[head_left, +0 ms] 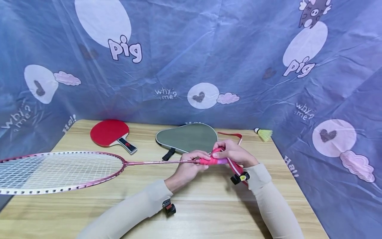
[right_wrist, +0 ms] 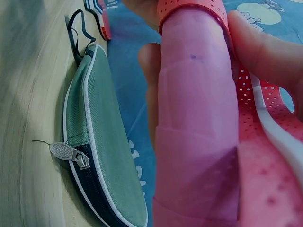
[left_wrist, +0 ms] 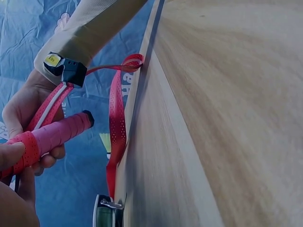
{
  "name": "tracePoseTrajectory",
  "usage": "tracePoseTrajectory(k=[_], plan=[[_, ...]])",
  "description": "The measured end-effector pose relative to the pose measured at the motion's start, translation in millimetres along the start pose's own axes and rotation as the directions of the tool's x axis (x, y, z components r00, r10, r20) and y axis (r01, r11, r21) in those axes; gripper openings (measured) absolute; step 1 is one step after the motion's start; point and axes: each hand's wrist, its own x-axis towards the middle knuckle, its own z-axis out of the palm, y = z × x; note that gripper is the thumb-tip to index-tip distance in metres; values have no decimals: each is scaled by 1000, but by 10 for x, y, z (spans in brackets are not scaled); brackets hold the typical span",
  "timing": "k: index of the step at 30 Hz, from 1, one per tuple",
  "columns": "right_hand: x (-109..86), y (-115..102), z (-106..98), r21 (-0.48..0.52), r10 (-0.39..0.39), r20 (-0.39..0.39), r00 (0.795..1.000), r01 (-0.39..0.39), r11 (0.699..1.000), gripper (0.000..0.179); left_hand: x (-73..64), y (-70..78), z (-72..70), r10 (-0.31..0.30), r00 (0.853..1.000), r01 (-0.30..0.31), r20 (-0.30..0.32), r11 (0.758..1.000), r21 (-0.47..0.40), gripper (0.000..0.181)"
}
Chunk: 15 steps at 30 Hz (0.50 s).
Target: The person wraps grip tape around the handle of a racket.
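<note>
A badminton racket (head_left: 161, 162) is held level above the table, its strung head to the left. My left hand (head_left: 185, 172) grips it where the shaft meets the handle. Red perforated grip tape (left_wrist: 117, 113) with a white backing strip circles the upper handle; the lower pink handle (right_wrist: 196, 109) shows bare of it, ending in a dark cap in the left wrist view. My right hand (head_left: 234, 153) pinches the tape beside the handle. The tape's loose length trails past the right wrist and loops onto the table.
On the wooden table (head_left: 191, 212), a red table tennis bat (head_left: 109, 132) lies back left. A green zipped bat case (head_left: 188, 136) sits behind the hands. A yellow shuttlecock (head_left: 264, 134) lies at the back right. Blue printed cloth (head_left: 179, 66) surrounds the table's back and sides.
</note>
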Motion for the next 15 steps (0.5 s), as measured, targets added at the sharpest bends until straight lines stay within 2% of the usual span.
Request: tracePoseTrajectory(k=[6,11,15], plan=[[-10,-10,26,16,4,14,1000,-4,1000,18,1,6,-33,37,999,-39,31,999,35,34],[-10,9,50,42,-7,-10,1000,7,999,15,17,25,-63,-3,999,1,45,999,33,38],[-17,9,81,22,-21,-63,998,23,1000,15,37,21,-79,-23,998,22,62,1000,17,46]])
